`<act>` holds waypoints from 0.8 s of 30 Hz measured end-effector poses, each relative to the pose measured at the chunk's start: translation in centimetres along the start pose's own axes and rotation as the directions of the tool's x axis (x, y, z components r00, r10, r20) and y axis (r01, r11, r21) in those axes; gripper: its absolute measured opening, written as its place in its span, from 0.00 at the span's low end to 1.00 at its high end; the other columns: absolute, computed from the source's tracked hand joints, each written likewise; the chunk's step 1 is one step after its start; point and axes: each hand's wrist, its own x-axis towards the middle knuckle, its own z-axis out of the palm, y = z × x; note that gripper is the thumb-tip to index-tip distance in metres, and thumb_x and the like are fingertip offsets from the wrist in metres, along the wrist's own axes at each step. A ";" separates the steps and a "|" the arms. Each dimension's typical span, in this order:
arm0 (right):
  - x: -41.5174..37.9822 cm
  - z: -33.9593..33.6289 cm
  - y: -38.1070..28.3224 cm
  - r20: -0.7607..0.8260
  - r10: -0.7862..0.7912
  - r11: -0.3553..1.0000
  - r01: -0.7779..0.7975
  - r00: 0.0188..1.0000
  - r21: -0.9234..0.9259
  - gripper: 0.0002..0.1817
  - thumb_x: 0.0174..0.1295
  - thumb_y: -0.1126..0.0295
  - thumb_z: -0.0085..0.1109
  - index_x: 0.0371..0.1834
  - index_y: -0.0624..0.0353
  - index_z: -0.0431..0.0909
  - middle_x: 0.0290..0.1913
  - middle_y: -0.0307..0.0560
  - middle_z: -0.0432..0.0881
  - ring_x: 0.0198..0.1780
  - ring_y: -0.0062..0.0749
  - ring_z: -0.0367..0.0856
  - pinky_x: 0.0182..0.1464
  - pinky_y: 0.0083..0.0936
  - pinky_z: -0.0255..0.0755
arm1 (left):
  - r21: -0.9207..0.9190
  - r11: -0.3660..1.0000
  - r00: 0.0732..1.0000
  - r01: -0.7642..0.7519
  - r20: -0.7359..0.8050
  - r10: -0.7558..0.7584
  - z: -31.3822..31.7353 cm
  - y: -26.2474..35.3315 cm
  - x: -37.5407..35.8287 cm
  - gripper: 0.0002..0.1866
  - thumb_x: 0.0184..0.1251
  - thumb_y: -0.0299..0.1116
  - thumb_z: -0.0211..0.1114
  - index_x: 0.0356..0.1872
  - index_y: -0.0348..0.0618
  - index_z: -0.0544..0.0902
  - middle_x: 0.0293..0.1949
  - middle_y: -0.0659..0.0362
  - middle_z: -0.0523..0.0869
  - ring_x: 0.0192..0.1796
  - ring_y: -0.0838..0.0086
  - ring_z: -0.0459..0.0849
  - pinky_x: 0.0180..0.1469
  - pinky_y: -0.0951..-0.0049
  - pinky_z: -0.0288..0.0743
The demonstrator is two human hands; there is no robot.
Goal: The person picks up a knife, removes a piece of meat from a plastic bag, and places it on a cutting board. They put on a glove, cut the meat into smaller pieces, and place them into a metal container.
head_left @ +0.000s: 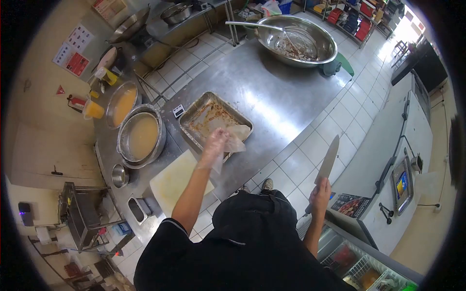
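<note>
A steel worktop (276, 97) carries the tray (216, 117). The left hand (213, 143), nearer, is over the tray's near side, clear plastic (236, 142) about its fingers; their grip cannot be told. Beyond the worktop's right edge, the right hand (320, 194) grips the knife (328, 160), blade forward.

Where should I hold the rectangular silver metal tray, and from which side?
Probably by the raised rim, at left and right, coming in from outside: the tray sits flat with walls standing all round. The left hand is over its near part, and the right hand holds a long-bladed metal knife, which should go down first.
</note>
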 end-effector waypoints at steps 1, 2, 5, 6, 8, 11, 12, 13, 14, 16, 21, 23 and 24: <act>-0.1 0.0 0.2 -0.015 0.006 1.000 -0.006 1.000 0.009 0.18 0.80 0.47 0.46 0.42 0.50 0.68 0.18 0.29 0.61 0.12 0.13 0.59 0.12 0.15 0.54 | 0.102 0.995 1.000 -0.007 0.007 0.006 1.5 0.2 -1.0 0.06 0.73 0.32 0.66 0.42 0.42 0.82 0.37 0.60 0.87 0.39 0.75 0.85 0.45 0.72 0.79; -0.4 -0.1 0.3 -0.029 0.012 1.000 -0.012 1.000 0.016 0.18 0.80 0.47 0.46 0.43 0.50 0.68 0.18 0.29 0.61 0.12 0.13 0.59 0.12 0.15 0.54 | 0.201 0.979 1.000 -0.013 0.011 0.011 3.0 0.3 -2.1 0.06 0.72 0.32 0.67 0.43 0.42 0.83 0.38 0.59 0.88 0.41 0.73 0.85 0.46 0.70 0.80; -1.1 -0.3 0.4 -0.055 0.043 0.999 -0.043 0.998 0.002 0.17 0.80 0.47 0.46 0.43 0.49 0.68 0.18 0.29 0.61 0.12 0.13 0.59 0.12 0.15 0.53 | 0.571 0.765 0.954 -0.298 0.145 0.263 6.7 2.7 -6.2 0.07 0.69 0.30 0.67 0.46 0.44 0.83 0.40 0.56 0.88 0.44 0.65 0.87 0.50 0.66 0.81; -1.3 -0.4 0.4 -0.064 0.053 0.999 -0.053 0.997 -0.006 0.17 0.80 0.47 0.46 0.43 0.49 0.68 0.18 0.29 0.61 0.12 0.13 0.59 0.12 0.15 0.53 | 0.669 0.613 0.902 -0.421 0.238 0.360 7.1 2.9 -7.1 0.08 0.68 0.28 0.67 0.47 0.46 0.83 0.41 0.55 0.87 0.45 0.61 0.87 0.52 0.65 0.81; -1.6 -0.7 0.7 -0.054 0.043 0.999 -0.044 0.998 -0.002 0.17 0.80 0.47 0.46 0.43 0.49 0.69 0.18 0.29 0.61 0.12 0.13 0.59 0.12 0.14 0.53 | 0.774 0.438 0.821 -0.456 0.177 0.542 6.5 1.6 -7.5 0.10 0.65 0.27 0.67 0.46 0.46 0.84 0.46 0.51 0.87 0.49 0.53 0.85 0.56 0.59 0.79; -0.8 -1.4 2.0 -0.051 0.014 1.000 -0.013 0.999 0.010 0.18 0.80 0.47 0.47 0.43 0.49 0.69 0.19 0.29 0.61 0.13 0.12 0.59 0.12 0.14 0.53 | 0.877 0.290 0.713 -0.383 0.082 0.696 5.0 0.2 -6.6 0.12 0.61 0.27 0.66 0.46 0.45 0.84 0.51 0.49 0.85 0.55 0.49 0.82 0.62 0.54 0.75; -0.6 -1.5 2.2 -0.053 0.007 1.000 -0.007 0.999 0.014 0.18 0.79 0.47 0.47 0.43 0.49 0.69 0.19 0.28 0.61 0.13 0.12 0.58 0.12 0.14 0.53 | 0.902 0.264 0.687 -0.341 0.047 0.725 4.3 -0.1 -6.3 0.13 0.60 0.27 0.66 0.46 0.45 0.84 0.53 0.49 0.84 0.57 0.48 0.81 0.64 0.53 0.74; -0.8 -1.2 1.7 -0.048 0.021 0.999 -0.020 0.999 0.025 0.18 0.79 0.47 0.47 0.42 0.50 0.69 0.19 0.28 0.61 0.13 0.12 0.58 0.12 0.14 0.54 | 0.921 0.200 0.696 -0.333 0.097 0.712 3.6 -0.2 -5.9 0.14 0.60 0.28 0.66 0.47 0.45 0.83 0.53 0.49 0.83 0.57 0.49 0.80 0.64 0.52 0.73; -1.0 -0.9 1.2 -0.042 0.021 1.000 -0.020 0.999 0.017 0.18 0.79 0.47 0.47 0.42 0.50 0.69 0.19 0.28 0.61 0.13 0.12 0.58 0.12 0.14 0.54 | 0.936 0.132 0.704 -0.327 0.148 0.694 2.9 -0.2 -5.5 0.15 0.59 0.29 0.66 0.49 0.44 0.83 0.54 0.49 0.83 0.58 0.50 0.79 0.64 0.51 0.72; -1.4 -0.3 0.5 -0.032 0.026 1.000 -0.026 0.999 0.004 0.19 0.79 0.48 0.47 0.41 0.51 0.69 0.18 0.28 0.61 0.13 0.12 0.59 0.12 0.15 0.54 | 0.952 -0.002 0.729 -0.305 0.235 0.642 2.9 0.8 -5.5 0.16 0.59 0.31 0.67 0.50 0.43 0.82 0.52 0.49 0.82 0.57 0.51 0.79 0.62 0.51 0.72; -1.4 0.1 0.3 0.022 -0.003 0.999 0.004 1.000 -0.054 0.19 0.79 0.48 0.48 0.39 0.53 0.70 0.18 0.29 0.62 0.12 0.12 0.60 0.12 0.16 0.54 | 0.908 -0.092 0.819 -0.409 0.409 0.402 1.9 0.3 -4.5 0.14 0.58 0.37 0.68 0.41 0.42 0.82 0.44 0.50 0.84 0.50 0.50 0.81 0.53 0.50 0.74; -0.8 -0.3 1.6 0.016 -0.036 0.997 0.037 0.999 -0.060 0.19 0.79 0.49 0.49 0.39 0.54 0.70 0.17 0.28 0.62 0.12 0.13 0.60 0.12 0.17 0.54 | 0.881 -0.073 0.819 -0.468 0.464 0.337 1.0 -0.2 -3.7 0.12 0.58 0.37 0.68 0.38 0.42 0.82 0.42 0.48 0.85 0.49 0.50 0.82 0.50 0.50 0.75; -0.8 -0.2 1.8 0.006 -0.034 0.998 0.034 0.999 -0.049 0.18 0.79 0.50 0.50 0.39 0.52 0.70 0.17 0.27 0.61 0.12 0.12 0.59 0.11 0.16 0.53 | 0.865 -0.061 0.816 -0.498 0.491 0.306 1.1 -0.1 -3.2 0.11 0.58 0.37 0.68 0.36 0.41 0.82 0.40 0.47 0.85 0.48 0.50 0.82 0.49 0.50 0.75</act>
